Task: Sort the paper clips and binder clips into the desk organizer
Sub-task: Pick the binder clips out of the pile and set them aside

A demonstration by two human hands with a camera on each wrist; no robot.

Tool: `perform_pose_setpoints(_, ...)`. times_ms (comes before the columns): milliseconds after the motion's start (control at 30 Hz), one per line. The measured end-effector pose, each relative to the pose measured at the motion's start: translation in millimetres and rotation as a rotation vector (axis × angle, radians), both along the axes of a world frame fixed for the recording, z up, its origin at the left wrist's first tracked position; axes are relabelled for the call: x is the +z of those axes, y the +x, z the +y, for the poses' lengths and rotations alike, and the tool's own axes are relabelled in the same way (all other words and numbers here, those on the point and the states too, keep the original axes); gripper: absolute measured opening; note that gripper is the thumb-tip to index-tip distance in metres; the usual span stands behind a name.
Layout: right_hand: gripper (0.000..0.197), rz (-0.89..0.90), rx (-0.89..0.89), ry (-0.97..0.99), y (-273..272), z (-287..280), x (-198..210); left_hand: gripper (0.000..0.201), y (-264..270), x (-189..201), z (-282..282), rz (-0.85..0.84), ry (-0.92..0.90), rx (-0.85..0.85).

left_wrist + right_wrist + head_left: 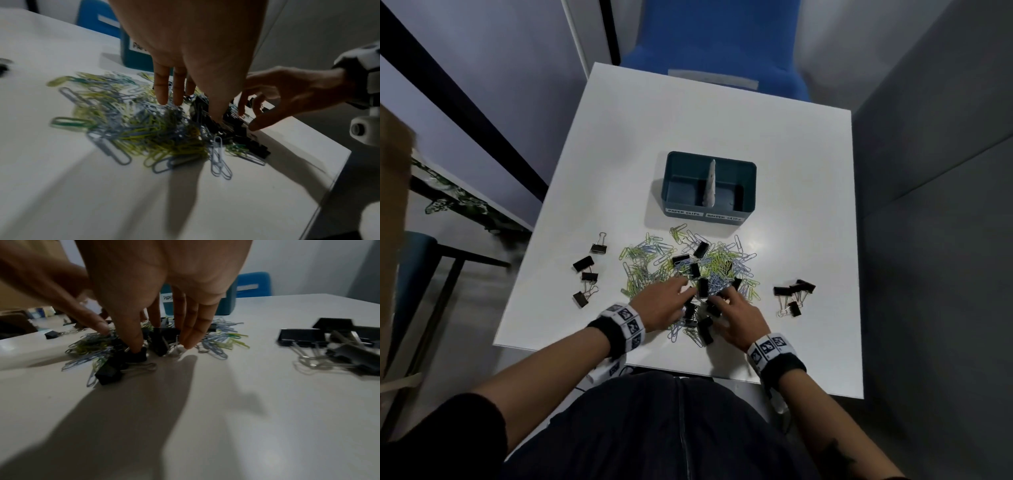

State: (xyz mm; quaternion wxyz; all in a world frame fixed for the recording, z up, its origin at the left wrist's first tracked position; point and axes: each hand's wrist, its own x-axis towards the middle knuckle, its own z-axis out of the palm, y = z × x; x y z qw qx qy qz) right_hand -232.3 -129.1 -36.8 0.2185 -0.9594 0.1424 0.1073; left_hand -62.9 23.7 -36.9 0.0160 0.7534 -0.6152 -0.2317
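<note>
A mixed pile of yellow-green and pale blue paper clips lies mid-table, with black binder clips scattered through it. Behind it stands the teal desk organizer, its two sections labelled paper clips on the left and binder clips on the right; both look empty. My left hand reaches into the pile's near side with straight fingers, its thumb tip on the black clips. My right hand is spread beside it, thumb pressing down on a binder clip. Neither hand grips anything.
Several binder clips lie apart on the left, and another small group lies on the right, also seen in the right wrist view. A blue chair stands behind the white table. The table's near edge is close to my wrists.
</note>
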Motion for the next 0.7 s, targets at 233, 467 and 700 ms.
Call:
perform_pose_setpoints(233, 0.053, 0.081, -0.103, -0.015, 20.0, 13.5, -6.6, 0.060, -8.8, -2.0, -21.6, 0.064, -0.005, 0.062)
perform_pose_setpoints(467, 0.032, 0.056, -0.243, 0.047, 22.3, 8.4, -18.4, 0.044, 1.9, -0.7, -35.0, 0.145, 0.006, 0.243)
perform_pose_setpoints(700, 0.030, -0.068, -0.411, 0.177, 14.0, -7.6, -6.1, 0.019, 7.0, -4.7, -33.6, 0.236, -0.055, 0.348)
